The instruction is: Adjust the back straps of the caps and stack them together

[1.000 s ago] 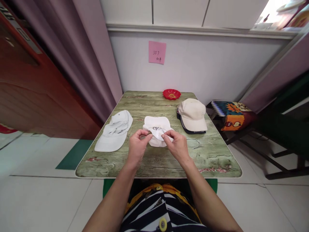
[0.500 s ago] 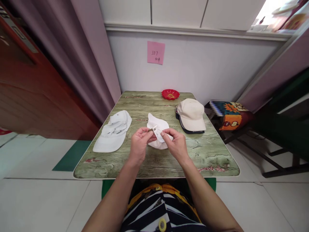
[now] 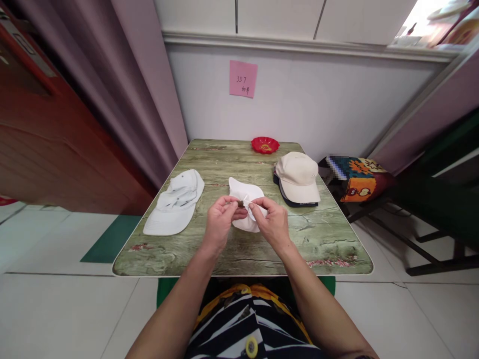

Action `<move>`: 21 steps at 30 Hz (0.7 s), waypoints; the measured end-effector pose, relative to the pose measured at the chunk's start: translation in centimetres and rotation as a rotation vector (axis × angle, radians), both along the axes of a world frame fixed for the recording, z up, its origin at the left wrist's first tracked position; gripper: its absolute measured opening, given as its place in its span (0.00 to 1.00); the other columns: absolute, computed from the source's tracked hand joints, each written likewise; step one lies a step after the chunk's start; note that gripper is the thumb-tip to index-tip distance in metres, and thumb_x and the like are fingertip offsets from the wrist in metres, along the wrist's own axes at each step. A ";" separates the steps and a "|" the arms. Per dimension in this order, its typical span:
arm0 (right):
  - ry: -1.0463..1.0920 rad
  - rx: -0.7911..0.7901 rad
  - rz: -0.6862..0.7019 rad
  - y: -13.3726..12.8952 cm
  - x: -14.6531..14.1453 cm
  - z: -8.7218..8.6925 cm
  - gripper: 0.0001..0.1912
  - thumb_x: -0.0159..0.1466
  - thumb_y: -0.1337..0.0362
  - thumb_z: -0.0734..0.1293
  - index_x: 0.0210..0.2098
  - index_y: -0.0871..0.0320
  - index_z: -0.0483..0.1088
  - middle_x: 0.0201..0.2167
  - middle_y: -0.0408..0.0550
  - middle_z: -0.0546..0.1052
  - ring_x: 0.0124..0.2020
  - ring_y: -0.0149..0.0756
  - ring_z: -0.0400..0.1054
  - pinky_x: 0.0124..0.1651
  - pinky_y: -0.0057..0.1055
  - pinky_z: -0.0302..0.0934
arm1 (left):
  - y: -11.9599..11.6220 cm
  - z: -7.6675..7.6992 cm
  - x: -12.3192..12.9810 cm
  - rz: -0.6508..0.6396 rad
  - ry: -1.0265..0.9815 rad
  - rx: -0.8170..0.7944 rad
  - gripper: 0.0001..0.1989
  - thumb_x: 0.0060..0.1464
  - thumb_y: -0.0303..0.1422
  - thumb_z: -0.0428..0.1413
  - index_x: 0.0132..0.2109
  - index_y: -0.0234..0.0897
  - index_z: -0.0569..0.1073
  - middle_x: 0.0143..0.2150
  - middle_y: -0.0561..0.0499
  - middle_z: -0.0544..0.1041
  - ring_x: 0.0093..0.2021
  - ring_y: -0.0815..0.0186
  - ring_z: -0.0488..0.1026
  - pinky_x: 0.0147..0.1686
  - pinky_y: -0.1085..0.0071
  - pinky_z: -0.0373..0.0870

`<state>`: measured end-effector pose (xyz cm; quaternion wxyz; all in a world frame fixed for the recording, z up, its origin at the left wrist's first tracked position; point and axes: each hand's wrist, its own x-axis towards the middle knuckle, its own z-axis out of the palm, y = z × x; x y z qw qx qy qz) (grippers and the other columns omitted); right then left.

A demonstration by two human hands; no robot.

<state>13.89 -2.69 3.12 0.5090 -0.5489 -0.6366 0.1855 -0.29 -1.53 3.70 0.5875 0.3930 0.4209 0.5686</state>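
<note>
A white cap [image 3: 247, 189] lies at the middle of the table, partly covered by my hands. My left hand [image 3: 221, 218] is closed in a pinch on a small dark buckle [image 3: 240, 204] at the cap's back strap. My right hand [image 3: 274, 222] pinches the white strap just to the right of that buckle, fingertips almost meeting the left ones. How far the strap runs through the buckle is hidden by the fingers. To the left rests a pale grey-white cap [image 3: 172, 217], crumpled, its brim toward me.
At the right, a cream cap [image 3: 298, 169] sits on a dark cap [image 3: 294, 202]. A red scalloped dish [image 3: 265, 145] stands at the far edge of the wood-patterned table [image 3: 239, 259]. Beyond the right edge are a colourful box [image 3: 359, 179] and a dark chair [image 3: 434, 209].
The strap piece with its round metal snap has turned out of sight between my fingers. My hands have drawn slightly closer, and the buckle now shows between the fingertips.
</note>
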 end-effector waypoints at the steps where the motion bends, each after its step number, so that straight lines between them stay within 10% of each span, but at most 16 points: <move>1: -0.018 0.021 -0.004 0.0 0.0 0.0 0.08 0.64 0.59 0.66 0.33 0.54 0.76 0.32 0.42 0.81 0.33 0.36 0.74 0.36 0.30 0.60 | 0.0 0.0 0.0 0.000 0.003 0.000 0.15 0.47 0.37 0.63 0.38 0.33 0.70 0.27 0.50 0.79 0.29 0.64 0.80 0.33 0.70 0.77; 21: -0.318 0.250 -0.029 0.0 0.2 0.4 0.06 0.65 0.64 0.66 0.31 0.55 0.73 0.29 0.43 0.80 0.32 0.35 0.71 0.42 0.33 0.56 | -0.2 0.1 0.1 -0.014 0.187 0.120 0.12 0.52 0.38 0.60 0.38 0.35 0.70 0.25 0.52 0.79 0.29 0.64 0.80 0.35 0.68 0.77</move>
